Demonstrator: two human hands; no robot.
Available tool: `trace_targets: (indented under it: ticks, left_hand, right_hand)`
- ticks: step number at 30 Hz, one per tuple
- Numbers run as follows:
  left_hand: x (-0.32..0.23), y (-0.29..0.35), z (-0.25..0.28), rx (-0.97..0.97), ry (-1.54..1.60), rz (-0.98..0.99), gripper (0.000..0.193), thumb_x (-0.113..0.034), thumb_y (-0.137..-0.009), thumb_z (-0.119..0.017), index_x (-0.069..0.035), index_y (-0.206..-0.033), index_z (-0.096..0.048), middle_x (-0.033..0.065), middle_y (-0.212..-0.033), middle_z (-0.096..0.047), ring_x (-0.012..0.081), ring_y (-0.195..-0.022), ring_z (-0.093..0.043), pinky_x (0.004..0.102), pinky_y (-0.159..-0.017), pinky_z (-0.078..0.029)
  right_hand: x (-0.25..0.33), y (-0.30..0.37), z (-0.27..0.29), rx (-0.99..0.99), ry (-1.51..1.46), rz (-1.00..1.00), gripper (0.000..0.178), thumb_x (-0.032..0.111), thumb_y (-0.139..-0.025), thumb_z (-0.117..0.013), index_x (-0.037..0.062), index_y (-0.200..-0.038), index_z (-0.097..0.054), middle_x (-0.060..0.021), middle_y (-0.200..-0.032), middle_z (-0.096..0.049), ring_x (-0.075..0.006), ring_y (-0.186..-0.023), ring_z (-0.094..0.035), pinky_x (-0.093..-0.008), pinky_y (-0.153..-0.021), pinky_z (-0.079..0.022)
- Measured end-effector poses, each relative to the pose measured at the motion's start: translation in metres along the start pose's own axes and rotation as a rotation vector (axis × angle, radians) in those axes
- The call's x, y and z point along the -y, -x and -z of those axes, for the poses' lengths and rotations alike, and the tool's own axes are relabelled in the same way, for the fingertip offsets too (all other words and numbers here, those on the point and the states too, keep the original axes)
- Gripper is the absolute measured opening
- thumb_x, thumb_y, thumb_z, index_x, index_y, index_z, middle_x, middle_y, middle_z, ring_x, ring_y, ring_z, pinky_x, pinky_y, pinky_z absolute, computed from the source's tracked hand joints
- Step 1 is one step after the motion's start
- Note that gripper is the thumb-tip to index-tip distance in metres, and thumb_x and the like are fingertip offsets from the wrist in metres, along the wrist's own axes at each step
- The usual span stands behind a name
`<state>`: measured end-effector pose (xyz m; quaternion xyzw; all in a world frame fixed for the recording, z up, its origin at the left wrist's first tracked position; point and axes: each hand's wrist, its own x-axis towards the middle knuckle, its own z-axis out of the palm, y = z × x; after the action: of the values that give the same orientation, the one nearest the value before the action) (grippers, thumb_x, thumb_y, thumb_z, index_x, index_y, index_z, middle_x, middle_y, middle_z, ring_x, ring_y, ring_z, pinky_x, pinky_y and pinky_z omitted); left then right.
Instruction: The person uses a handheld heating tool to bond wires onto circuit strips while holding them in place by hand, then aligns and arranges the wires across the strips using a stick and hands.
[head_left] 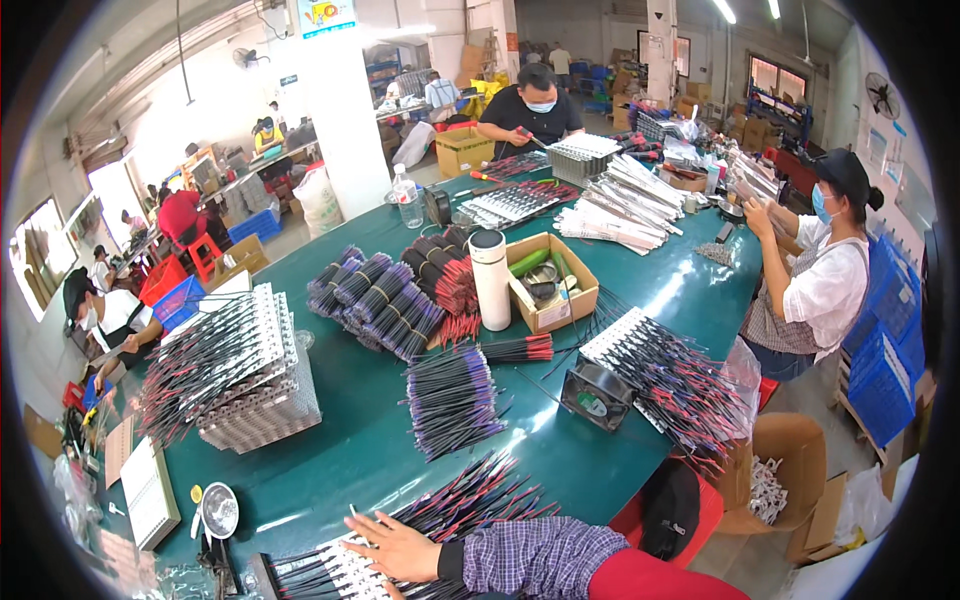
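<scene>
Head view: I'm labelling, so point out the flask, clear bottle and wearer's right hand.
Flask (pixel 490 282): head view, middle of white body.
Clear bottle (pixel 408 203): head view, its body.
Right hand (pixel 408 550): head view, back of hand.

An assembly workshop is indicated by wire-like parts (pixel 470 505) massed on a green counter (pixel 365 440). Masked workers (pixel 825 285) are stationed around it; blue crates (pixel 885 385) are stacked nearby.

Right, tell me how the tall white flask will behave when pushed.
The white flask is tall and narrow, so a push near its top would probably tip it. Its round body would likely roll once down. Its opaque wall hides the contents, so it may be heavier than it looks.
</scene>
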<state>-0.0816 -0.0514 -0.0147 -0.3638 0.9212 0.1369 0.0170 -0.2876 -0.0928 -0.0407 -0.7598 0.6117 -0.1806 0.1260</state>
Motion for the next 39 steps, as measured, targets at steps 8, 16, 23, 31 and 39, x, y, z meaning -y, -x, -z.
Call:
trace_targets:
  ticks: [8,16,23,31,39]
  left_hand:
    - [0.013,-0.004,-0.017,-0.108,-0.073,-0.078,0.075,-0.003,-0.078,-0.059,0.016,-0.147,-0.035,0.0372,-0.128,-0.058,0.0472,-0.118,-0.060,0.0519,-0.099,-0.048]
    - [-0.013,-0.018,0.018,0.257,0.068,0.152,0.089,-0.001,-0.072,-0.061,0.022,-0.149,-0.022,0.0422,-0.139,-0.047,0.0542,-0.130,-0.049,0.0518,-0.109,-0.040]
    - [-0.022,-0.019,0.018,-0.058,-0.232,-0.040,0.089,-0.001,-0.075,-0.059,0.018,-0.152,-0.020,0.0387,-0.127,-0.058,0.0514,-0.118,-0.058,0.0499,-0.098,-0.048]
    - [-0.018,-0.013,0.018,0.143,-0.075,0.054,0.077,-0.003,-0.085,-0.047,0.010,-0.156,-0.021,0.0358,-0.103,-0.066,0.0473,-0.087,-0.066,0.0525,-0.079,-0.050]
    - [0.003,-0.015,-0.003,0.096,-0.127,-0.038,0.069,-0.004,-0.085,-0.047,0.015,-0.149,-0.029,0.0277,-0.079,-0.068,0.0427,-0.068,-0.066,0.0528,-0.062,-0.050]
  right_hand:
    - [-0.003,0.001,-0.008,-0.054,0.080,-0.034,0.072,0.043,-0.101,-0.050,-0.0035,-0.155,-0.035,-0.0215,-0.166,-0.024,-0.0335,-0.155,-0.019,-0.0533,-0.125,-0.012]
    - [-0.007,0.002,-0.013,-0.103,0.120,-0.006,0.071,0.042,-0.103,-0.046,-0.0035,-0.155,-0.033,-0.0229,-0.165,-0.026,-0.0349,-0.155,-0.020,-0.0543,-0.125,-0.013]
    - [-0.009,-0.006,-0.021,-0.079,0.081,-0.021,0.073,0.043,-0.101,-0.049,-0.0038,-0.155,-0.033,-0.0237,-0.164,-0.026,-0.0347,-0.152,-0.027,-0.0539,-0.123,-0.018]
    - [-0.011,-0.006,-0.023,-0.074,0.026,-0.012,0.070,0.044,-0.102,-0.049,0.0005,-0.156,-0.035,-0.0254,-0.165,-0.023,-0.0373,-0.151,-0.029,-0.0547,-0.123,-0.015]
    - [-0.007,-0.003,-0.015,-0.033,0.004,-0.024,0.069,0.043,-0.104,-0.045,-0.0027,-0.155,-0.035,-0.0253,-0.165,-0.021,-0.0372,-0.154,-0.021,-0.0555,-0.124,-0.012]
